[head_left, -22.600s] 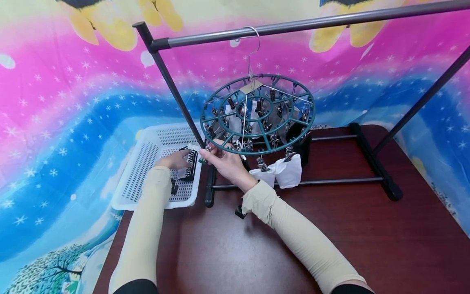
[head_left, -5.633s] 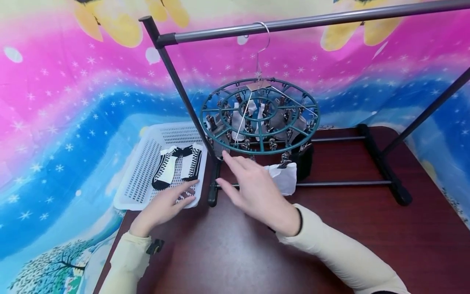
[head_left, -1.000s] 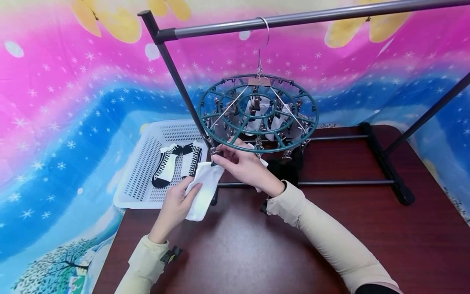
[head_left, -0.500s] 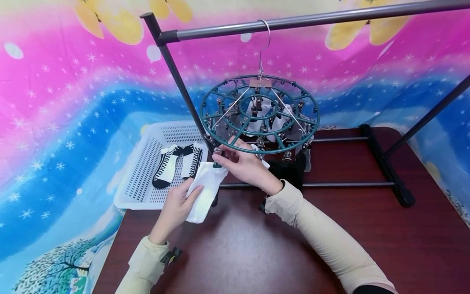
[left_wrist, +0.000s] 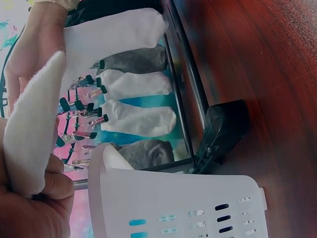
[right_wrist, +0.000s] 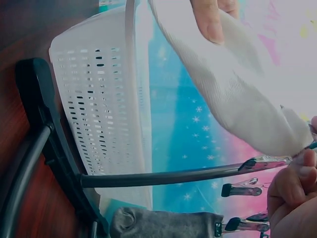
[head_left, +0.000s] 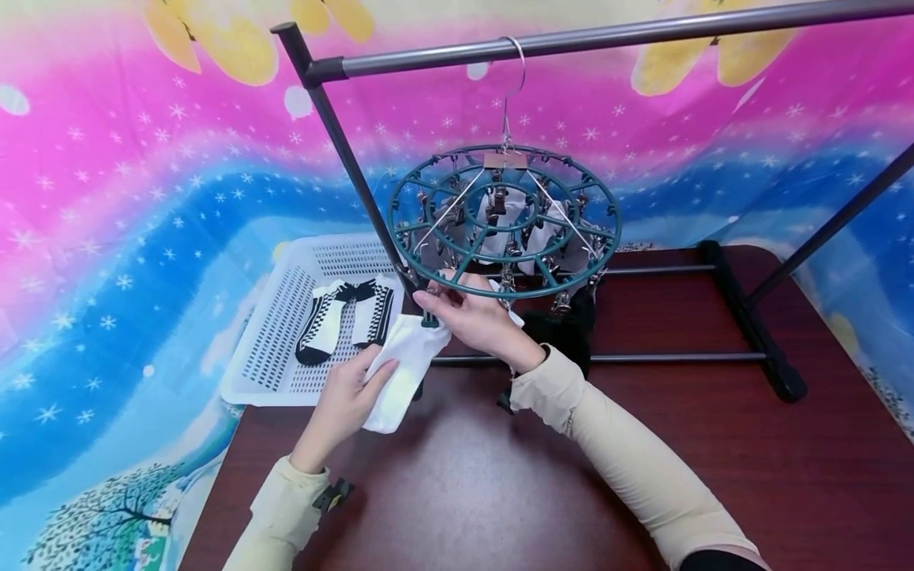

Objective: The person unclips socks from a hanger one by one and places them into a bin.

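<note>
My left hand (head_left: 347, 400) pinches a white sock (head_left: 403, 373) between thumb and fingers, its toe hanging down over the table. At the sock's upper edge, my right hand (head_left: 481, 317) pinches a metal clip (head_left: 431, 316) with dark green tips. This clip is at the near left of a round green sock hanger (head_left: 618, 226). In the left wrist view, other socks hang behind: a white sock (left_wrist: 138, 119) and a grey sock (left_wrist: 136, 59) among them. The right wrist view shows the held sock (right_wrist: 233, 99) stretched between both hands.
A white perforated basket (head_left: 246, 361) stands at the left, holding black-and-white patterned socks (head_left: 371, 313). The hanger hooks onto a dark metal rack bar (head_left: 643, 36). The rack's lower rail (head_left: 671, 358) runs across the reddish-brown table (head_left: 714, 452). A black sock (head_left: 564, 333) hangs at the near side.
Several seconds ago both hands were spread and held nothing; now they hold the white sock and the clip. The hanger has turned. Over the last second the hands have barely moved.
</note>
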`<act>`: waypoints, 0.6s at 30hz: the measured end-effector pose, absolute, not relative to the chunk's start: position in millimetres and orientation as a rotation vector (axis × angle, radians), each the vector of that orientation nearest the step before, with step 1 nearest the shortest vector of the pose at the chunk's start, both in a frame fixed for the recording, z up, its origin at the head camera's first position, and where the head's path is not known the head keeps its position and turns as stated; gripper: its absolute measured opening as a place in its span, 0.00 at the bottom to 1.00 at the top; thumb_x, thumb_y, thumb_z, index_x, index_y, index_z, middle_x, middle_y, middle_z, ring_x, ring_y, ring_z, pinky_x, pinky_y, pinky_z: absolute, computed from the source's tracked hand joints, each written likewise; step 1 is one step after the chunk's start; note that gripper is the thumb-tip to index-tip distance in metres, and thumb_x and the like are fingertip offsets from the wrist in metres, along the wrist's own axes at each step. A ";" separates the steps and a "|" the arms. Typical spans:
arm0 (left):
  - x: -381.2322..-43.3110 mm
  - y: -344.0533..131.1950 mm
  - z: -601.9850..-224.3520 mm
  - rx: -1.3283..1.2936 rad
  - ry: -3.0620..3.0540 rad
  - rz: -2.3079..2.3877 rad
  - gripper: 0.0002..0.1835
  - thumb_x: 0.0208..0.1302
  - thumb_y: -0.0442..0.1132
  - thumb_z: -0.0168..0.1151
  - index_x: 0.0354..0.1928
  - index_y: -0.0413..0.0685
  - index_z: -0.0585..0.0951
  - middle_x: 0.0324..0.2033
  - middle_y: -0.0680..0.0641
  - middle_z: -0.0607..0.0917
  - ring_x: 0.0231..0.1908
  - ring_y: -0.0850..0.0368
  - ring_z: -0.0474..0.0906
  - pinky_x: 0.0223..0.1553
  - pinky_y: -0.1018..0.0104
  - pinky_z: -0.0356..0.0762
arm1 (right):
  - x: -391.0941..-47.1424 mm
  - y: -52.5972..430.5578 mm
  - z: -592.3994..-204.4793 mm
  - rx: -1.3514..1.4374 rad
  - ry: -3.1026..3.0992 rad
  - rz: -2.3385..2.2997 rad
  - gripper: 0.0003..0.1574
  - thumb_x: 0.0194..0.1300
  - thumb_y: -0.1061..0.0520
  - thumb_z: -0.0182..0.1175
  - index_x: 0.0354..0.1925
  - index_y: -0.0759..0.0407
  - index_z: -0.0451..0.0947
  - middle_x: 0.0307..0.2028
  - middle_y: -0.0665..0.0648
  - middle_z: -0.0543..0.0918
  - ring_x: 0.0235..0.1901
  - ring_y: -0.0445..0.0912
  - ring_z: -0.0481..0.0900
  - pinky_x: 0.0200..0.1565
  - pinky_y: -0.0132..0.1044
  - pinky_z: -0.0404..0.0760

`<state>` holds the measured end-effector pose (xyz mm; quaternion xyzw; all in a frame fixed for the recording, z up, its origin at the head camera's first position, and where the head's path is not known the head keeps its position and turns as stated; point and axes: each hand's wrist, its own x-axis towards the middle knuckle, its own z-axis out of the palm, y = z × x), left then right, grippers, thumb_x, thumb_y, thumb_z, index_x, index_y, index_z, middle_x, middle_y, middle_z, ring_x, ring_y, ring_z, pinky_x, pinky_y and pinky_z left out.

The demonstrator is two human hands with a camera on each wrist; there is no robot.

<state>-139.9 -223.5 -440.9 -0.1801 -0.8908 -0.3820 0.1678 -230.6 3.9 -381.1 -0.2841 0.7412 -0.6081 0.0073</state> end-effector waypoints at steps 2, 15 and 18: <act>-139.9 -223.1 -440.9 -0.517 -2.539 -1.083 0.03 0.74 0.38 0.64 0.41 0.46 0.82 0.29 0.49 0.86 0.24 0.63 0.77 0.24 0.68 0.77 | -231.6 3.1 -381.9 -0.910 2.306 -1.924 0.16 0.74 0.56 0.64 0.28 0.58 0.73 0.22 0.51 0.67 0.24 0.48 0.63 0.32 0.33 0.61; -138.8 -223.1 -439.1 -0.527 -2.576 -1.105 0.05 0.75 0.40 0.63 0.41 0.46 0.82 0.29 0.48 0.87 0.24 0.63 0.78 0.24 0.68 0.78 | -233.1 4.9 -381.9 -0.952 2.355 -1.996 0.20 0.75 0.57 0.63 0.24 0.57 0.70 0.21 0.52 0.64 0.26 0.50 0.64 0.35 0.36 0.63; -138.3 -223.8 -439.1 -0.530 -2.582 -1.101 0.04 0.74 0.38 0.64 0.40 0.47 0.82 0.29 0.49 0.85 0.25 0.63 0.77 0.24 0.68 0.78 | -232.1 5.5 -380.9 -0.956 2.373 -2.003 0.21 0.75 0.57 0.62 0.24 0.57 0.69 0.21 0.52 0.63 0.25 0.50 0.64 0.35 0.36 0.63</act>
